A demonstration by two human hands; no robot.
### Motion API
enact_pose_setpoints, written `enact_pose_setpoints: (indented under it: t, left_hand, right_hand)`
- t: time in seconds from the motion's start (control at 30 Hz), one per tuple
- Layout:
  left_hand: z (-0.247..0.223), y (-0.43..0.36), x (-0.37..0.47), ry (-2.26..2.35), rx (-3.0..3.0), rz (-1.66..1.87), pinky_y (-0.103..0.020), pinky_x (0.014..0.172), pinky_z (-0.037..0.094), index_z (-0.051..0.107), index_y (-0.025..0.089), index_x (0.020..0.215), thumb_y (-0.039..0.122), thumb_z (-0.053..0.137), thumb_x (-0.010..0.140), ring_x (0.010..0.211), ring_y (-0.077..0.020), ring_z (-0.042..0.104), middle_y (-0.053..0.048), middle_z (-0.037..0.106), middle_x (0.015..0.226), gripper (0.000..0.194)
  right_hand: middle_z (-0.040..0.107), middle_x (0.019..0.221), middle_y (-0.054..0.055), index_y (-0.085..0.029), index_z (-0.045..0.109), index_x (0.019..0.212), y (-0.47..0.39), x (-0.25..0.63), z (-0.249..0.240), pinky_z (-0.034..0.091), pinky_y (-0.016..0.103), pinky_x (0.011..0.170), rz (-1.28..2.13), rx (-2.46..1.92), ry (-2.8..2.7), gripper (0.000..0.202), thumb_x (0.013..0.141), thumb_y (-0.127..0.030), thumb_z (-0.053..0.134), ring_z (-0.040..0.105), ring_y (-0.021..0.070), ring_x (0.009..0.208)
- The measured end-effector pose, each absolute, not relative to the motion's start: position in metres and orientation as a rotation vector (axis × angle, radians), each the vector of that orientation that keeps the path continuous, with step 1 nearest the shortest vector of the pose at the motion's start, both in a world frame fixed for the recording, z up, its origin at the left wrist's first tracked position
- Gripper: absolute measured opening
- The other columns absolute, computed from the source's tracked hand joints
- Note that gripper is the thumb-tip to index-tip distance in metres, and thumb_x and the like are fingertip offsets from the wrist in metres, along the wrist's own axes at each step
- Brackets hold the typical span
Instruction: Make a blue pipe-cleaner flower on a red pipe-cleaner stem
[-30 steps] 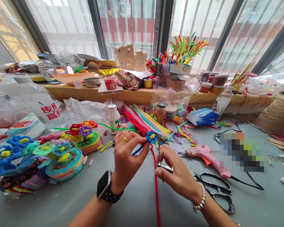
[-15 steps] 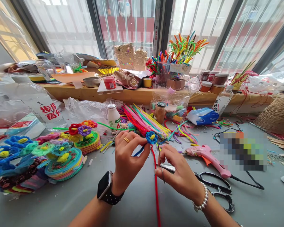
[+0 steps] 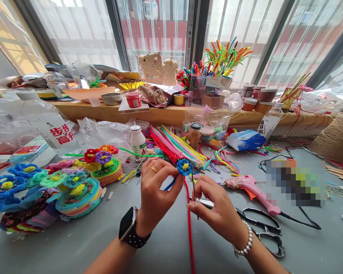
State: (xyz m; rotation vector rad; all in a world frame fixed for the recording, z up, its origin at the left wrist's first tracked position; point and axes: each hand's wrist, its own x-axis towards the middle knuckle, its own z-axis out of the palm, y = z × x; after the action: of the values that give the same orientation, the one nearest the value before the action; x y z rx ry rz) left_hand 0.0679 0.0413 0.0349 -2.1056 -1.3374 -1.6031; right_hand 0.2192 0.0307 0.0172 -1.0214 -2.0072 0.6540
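My left hand (image 3: 160, 186) pinches a small blue pipe-cleaner flower (image 3: 184, 167) with a yellow centre between thumb and forefinger. A blue stem (image 3: 170, 184) runs back under the palm. My right hand (image 3: 213, 201) is closed on slim metal tweezers (image 3: 194, 192), whose upper tip is close by the flower's right edge; I cannot tell if it touches. Below the flower, a long red pipe cleaner (image 3: 189, 228) runs down toward me. Black-handled scissors (image 3: 263, 224) lie on the table behind my right wrist.
At left stand finished pipe-cleaner flowers on round coiled bases (image 3: 78, 198). A bundle of pipe cleaners (image 3: 177, 146), a white bottle (image 3: 138, 140) and a brown jar (image 3: 193, 135) are behind my hands. To the right lie a pink glue gun (image 3: 254, 192), its cord and a twine spool (image 3: 334, 137).
The blue flower is turned slightly more to face me and appears a little larger. Both hands keep nearly the same pose, and the view shifts slightly.
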Motion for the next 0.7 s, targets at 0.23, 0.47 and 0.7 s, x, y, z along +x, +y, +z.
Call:
enact_pose_setpoints:
  t: [0.23,0.47,0.7]
  left_hand:
    - [0.0343,0.0399,0.0693,-1.353,-2.124,-1.607,-0.038,0.079,0.037,0.051,0.019,0.058,0.015,0.056,0.065,0.061,-0.0132,0.048,0.001,0.053,0.06,0.01]
    - [0.0343,0.0376,0.0705,-1.354,-2.142,-1.629,-0.035,0.076,0.038,0.05,0.019,0.058,0.014,0.057,0.065,0.061,-0.013,0.048,0.001,0.052,0.06,0.011]
    - [0.0335,0.038,0.0715,-1.372,-2.127,-1.632,-0.037,0.079,0.037,0.049,0.02,0.058,0.014,0.056,0.066,0.061,-0.013,0.048,0.001,0.052,0.061,0.012]
  right_hand:
    - [0.044,0.067,0.001,-0.018,0.042,0.063,0.0278,0.2176,0.0149,0.035,0.026,0.059,0.677,-0.992,-2.02,0.028,0.074,-0.043,0.048,0.041,0.014,0.065]
    - [0.043,0.065,0.002,-0.017,0.045,0.064,0.026,0.2163,0.0154,0.036,0.027,0.058,0.684,-0.985,-2.048,0.038,0.077,-0.052,0.037,0.041,0.0151,0.065]
    - [0.043,0.065,0.001,-0.017,0.043,0.063,0.0246,0.2121,0.0123,0.034,0.025,0.056,0.652,-0.991,-1.975,0.036,0.078,-0.05,0.038,0.041,0.0136,0.062]
